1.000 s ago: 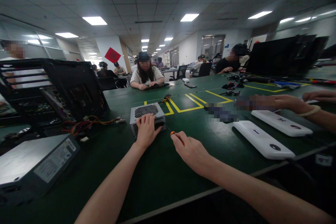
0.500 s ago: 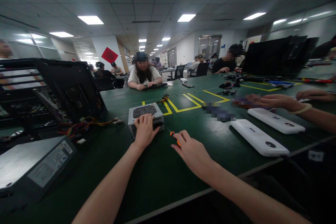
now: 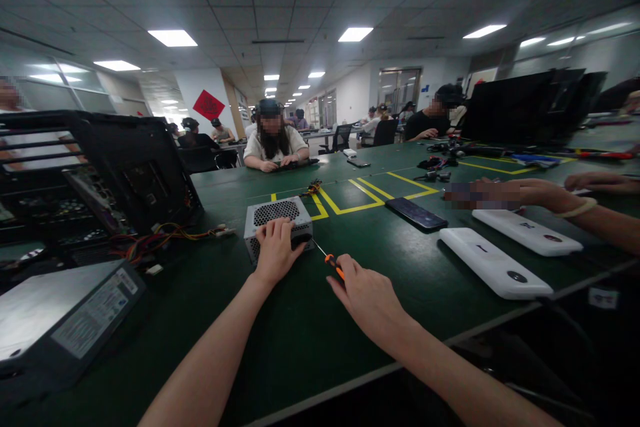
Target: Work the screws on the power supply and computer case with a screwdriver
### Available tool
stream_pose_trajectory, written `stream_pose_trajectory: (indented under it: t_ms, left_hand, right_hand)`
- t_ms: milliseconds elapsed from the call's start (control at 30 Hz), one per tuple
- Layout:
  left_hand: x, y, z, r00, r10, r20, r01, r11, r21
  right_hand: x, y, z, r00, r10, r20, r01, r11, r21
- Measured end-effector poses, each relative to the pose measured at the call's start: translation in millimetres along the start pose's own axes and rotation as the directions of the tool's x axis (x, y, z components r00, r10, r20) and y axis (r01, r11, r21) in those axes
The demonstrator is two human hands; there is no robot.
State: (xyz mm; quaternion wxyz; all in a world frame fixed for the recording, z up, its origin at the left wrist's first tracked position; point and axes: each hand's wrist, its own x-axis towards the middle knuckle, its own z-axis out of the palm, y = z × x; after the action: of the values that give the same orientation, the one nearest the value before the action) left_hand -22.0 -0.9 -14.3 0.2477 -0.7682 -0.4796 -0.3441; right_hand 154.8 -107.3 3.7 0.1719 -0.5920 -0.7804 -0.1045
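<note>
A grey metal computer power supply [image 3: 283, 209] with a honeycomb vent on top sits on the green table. My left hand [image 3: 276, 243] grips its near side, fingers over the upper edge and thumb stretched towards the right corner. In my right hand [image 3: 367, 290] is a screwdriver [image 3: 331, 260] with an orange and black handle. Its thin shaft points up and left at the power supply's right side, the tip close to the case. Whether the tip touches a screw is too small to tell. A bundle of cables [image 3: 313, 188] lies behind the power supply.
An open black computer case [image 3: 135, 167] stands at left, with loose wires [image 3: 165, 235] beside it. A second power supply [image 3: 95, 320] lies nearer. To the right are a phone [image 3: 416, 213], two white devices [image 3: 493, 263] and a neighbour's hand [image 3: 533, 197]. Another person sits opposite.
My right hand has shifted slightly down and right with the screwdriver, showing more of its handle. My left hand stays on the power supply.
</note>
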Motion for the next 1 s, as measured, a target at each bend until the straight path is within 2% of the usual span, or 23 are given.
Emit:
stream_pose_trajectory:
  t_ms: [167, 333, 600, 800, 1000]
  left_hand:
    - [-0.7, 0.1, -0.8, 1.0, 0.002, 0.004, -0.002, 1.0, 0.01]
    - [-1.3, 0.3, 0.3, 1.0, -0.001, -0.01, 0.001, 1.0, 0.005]
    - [-3.3, -2.9, -3.5, 0.999, 0.032, 0.018, -0.032, 0.999, -0.014]
    - [-3.1, -2.5, -3.7, 1.0, 0.014, 0.01, -0.014, 1.0, -0.005]
    - [-2.1, -2.2, -3.1, 1.0, 0.01, 0.014, -0.01, 1.0, -0.003]
  right_hand:
    - [4.5, 1.1, -3.2, 0.998, 0.012, 0.061, -0.01, 0.999, -0.037]
    - [6.9, -3.3, -6.4, 0.983, 0.07, 0.167, -0.073, 0.997, 0.014]
    - [-2.3, -9.8, -6.4, 0.996, -0.001, 0.094, -0.003, 0.999, 0.044]
    - [-4.7, -17.3, -3.1, 0.99, -0.139, 0.0, 0.138, 0.987, 0.081]
    - [5.3, -23.9, -7.5, 0.992, -0.12, 0.031, 0.118, 0.992, 0.053]
